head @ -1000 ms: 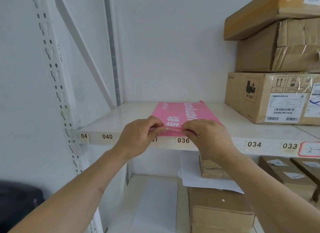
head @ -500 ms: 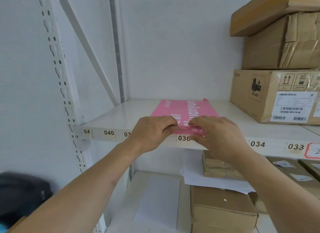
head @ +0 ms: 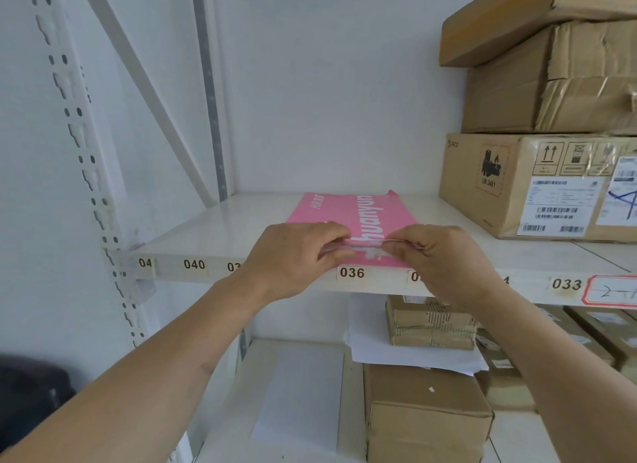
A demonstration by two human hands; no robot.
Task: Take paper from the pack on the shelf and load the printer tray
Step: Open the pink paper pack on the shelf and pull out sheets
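Observation:
A pink paper pack (head: 355, 214) with white lettering lies flat on the white shelf (head: 213, 231), its near end at the shelf's front edge above label 036. My left hand (head: 293, 259) pinches the near end of the pack's wrapper from the left. My right hand (head: 444, 259) pinches the same end from the right. Between the fingertips the wrapper is lifted a little and a pale edge shows. The printer is not in view.
Cardboard boxes (head: 537, 187) are stacked on the shelf to the right of the pack. On the shelf below lie loose white sheets (head: 300, 393) and more cardboard boxes (head: 424, 411). A perforated upright (head: 82, 173) stands at left; something dark (head: 27, 400) is at lower left.
Both hands stay pinched on the pack's near end. The wrapper flap there has been pulled up and apart slightly, and the view has shifted closer.

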